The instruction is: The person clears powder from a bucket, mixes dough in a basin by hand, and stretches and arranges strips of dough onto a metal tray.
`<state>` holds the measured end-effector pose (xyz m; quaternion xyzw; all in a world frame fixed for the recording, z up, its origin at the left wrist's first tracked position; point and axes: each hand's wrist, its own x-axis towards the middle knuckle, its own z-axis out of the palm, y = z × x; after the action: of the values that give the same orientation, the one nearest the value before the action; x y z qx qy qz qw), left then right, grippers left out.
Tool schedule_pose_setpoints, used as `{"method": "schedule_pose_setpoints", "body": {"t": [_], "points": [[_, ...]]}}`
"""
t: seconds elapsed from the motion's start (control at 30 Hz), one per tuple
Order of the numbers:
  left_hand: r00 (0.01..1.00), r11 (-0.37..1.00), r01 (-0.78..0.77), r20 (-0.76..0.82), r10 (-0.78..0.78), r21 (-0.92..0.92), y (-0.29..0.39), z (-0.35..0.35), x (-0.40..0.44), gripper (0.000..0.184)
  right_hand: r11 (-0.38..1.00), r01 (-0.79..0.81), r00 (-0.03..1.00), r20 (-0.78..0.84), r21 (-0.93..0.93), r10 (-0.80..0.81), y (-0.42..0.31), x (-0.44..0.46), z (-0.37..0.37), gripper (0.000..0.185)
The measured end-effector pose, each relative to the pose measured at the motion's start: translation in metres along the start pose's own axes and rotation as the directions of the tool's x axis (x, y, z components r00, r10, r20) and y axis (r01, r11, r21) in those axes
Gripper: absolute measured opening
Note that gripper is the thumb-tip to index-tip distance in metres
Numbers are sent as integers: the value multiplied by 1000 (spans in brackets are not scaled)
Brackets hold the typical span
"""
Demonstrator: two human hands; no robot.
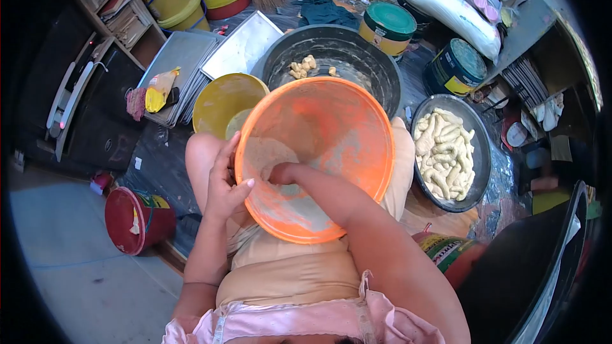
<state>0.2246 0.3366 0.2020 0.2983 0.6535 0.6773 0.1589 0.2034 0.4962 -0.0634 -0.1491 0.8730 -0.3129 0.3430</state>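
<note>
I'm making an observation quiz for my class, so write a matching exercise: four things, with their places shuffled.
1. Orange bucket
2. Pale rolls
3. Tan lumps
4. Left hand

A. Inside the large black basin
B. At the bucket's rim
C. Between the knees
D. Inside the smaller dark basin

Pairs: 1-C, 2-D, 3-A, 4-B
</note>
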Motion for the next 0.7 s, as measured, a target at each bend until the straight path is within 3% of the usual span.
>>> {"method": "schedule_pose_setpoints", "body": {"t": [0.1, 0.17, 0.27, 0.3, 0.37, 0.43, 0.5, 0.63, 0.67, 0.7], "points": [[1000, 1000, -3, -19, 4, 28, 2, 0, 4, 82, 893, -110, 994, 46, 437, 100, -42, -44, -46, 38], [996, 999, -37, -76, 35, -19, 6, 10, 13, 77, 881, -170, 985, 39, 442, 170, -88, -110, -117, 45], [995, 999, -24, -100, 27, 30, 42, 29, 43, 73, 884, 21, 961, -254, 468, 112, -73, -146, -168, 47], [993, 997, -33, -114, 25, -69, 54, 44, 58, 65, 900, 94, 929, -363, 425, 74, -82, -183, -192, 46], [998, 999, 34, -53, -35, -17, 65, 64, 90, 61, 894, -55, 920, -326, 444, 218, -59, -211, -221, 45], [999, 999, 41, 18, -41, -13, 74, 91, 118, 54, 792, 135, 902, -406, 595, 151, -47, -272, -242, 39], [990, 993, 80, 113, -89, 83, 88, 121, 138, 55, 767, 273, 859, -506, 580, 76, -7, -320, -260, 32], [979, 987, 62, 185, -89, 147, 94, 175, 163, 51, 692, 357, 654, -697, 627, 295, 57, -454, -267, 27], [975, 987, 66, 201, -95, 148, 95, 185, 168, 51, 716, 342, 510, -760, 608, 402, 91, -483, -262, 26], [972, 990, 67, 214, -93, 125, 89, 194, 171, 50, 642, 452, 320, -784, 620, 532, 123, -508, -254, 26]]}}
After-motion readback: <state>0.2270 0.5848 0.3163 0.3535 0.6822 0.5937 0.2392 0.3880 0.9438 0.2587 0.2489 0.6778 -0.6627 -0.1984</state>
